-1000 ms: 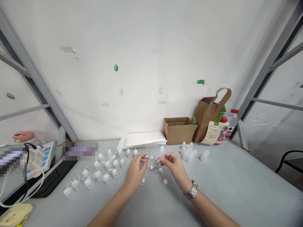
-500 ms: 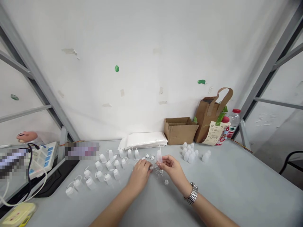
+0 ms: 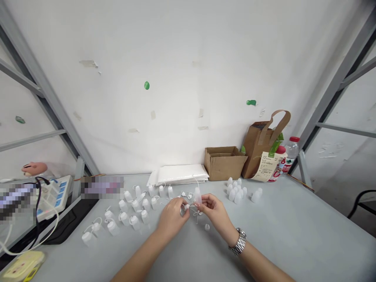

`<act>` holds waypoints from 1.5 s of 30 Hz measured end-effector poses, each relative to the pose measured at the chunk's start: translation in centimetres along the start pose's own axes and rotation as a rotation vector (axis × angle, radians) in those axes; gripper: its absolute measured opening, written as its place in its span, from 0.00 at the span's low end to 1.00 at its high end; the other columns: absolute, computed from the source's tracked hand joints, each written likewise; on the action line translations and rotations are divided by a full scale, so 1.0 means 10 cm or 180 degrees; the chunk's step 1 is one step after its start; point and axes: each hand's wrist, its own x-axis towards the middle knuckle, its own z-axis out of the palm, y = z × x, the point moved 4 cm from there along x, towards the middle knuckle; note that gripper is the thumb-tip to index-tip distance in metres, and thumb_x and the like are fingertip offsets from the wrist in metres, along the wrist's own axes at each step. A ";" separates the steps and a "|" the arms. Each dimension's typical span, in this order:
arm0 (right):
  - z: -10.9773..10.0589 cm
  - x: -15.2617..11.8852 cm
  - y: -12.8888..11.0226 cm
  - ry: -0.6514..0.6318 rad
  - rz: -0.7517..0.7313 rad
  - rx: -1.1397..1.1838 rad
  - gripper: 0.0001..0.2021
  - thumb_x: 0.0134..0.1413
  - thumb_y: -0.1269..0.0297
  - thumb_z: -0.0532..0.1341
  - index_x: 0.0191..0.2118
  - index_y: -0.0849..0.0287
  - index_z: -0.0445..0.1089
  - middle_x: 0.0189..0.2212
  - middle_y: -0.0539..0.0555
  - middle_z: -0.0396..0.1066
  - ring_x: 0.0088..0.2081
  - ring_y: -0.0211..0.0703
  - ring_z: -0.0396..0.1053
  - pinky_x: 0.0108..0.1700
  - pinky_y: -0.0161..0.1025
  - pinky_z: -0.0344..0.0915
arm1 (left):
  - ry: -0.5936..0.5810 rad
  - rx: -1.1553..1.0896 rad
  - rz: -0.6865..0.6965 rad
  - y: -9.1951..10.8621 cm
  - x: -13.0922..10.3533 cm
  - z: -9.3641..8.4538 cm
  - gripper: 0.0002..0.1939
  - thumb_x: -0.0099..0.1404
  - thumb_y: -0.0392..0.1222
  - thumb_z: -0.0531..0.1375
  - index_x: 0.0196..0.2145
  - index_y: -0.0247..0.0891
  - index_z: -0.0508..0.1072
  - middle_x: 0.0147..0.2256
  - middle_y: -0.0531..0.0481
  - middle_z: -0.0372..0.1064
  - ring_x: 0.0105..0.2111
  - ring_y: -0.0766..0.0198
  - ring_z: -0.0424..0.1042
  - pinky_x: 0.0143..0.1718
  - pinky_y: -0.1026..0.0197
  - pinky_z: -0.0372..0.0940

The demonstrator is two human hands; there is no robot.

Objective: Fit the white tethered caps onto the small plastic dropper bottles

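My right hand [image 3: 212, 207] is closed on a small translucent plastic bottle [image 3: 197, 194], held upright with a thin strap rising from its top. Close to its left, my left hand [image 3: 173, 216] pinches a small white cap [image 3: 187, 206] between thumb and fingertips. Loose white caps with straps [image 3: 183, 194] lie behind and between the hands, partly hidden by the fingers. A single cap [image 3: 207, 227] rests on the table in front of my right hand. To the left stand several capped bottles [image 3: 123, 218] in loose rows; to the right is a cluster of capless bottles [image 3: 236, 191].
On the grey table [image 3: 282, 235], white padded envelopes [image 3: 182, 173], a cardboard box [image 3: 225, 166] and a paper bag [image 3: 255, 147] line the wall. A red-capped bottle [image 3: 291, 150] stands beside the bag. A power strip [image 3: 55, 197] with cables and a yellow case [image 3: 22, 264] are at left.
My left hand has turned and lifted slightly, bringing a cap up at its fingertips near the bottle. My right hand holds the bottle in nearly the same place.
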 end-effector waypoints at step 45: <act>0.16 -0.12 -0.02 -0.0809 0.0105 -0.0389 0.17 0.47 0.49 0.59 0.23 0.60 0.68 0.20 0.49 0.64 0.25 0.38 0.61 0.31 0.36 0.58 | -0.0107 -0.3593 -0.1148 -0.05 0.07 -0.09 0.16 0.46 0.48 0.66 0.31 0.35 0.77 0.32 0.44 0.76 0.37 0.55 0.71 0.44 0.55 0.61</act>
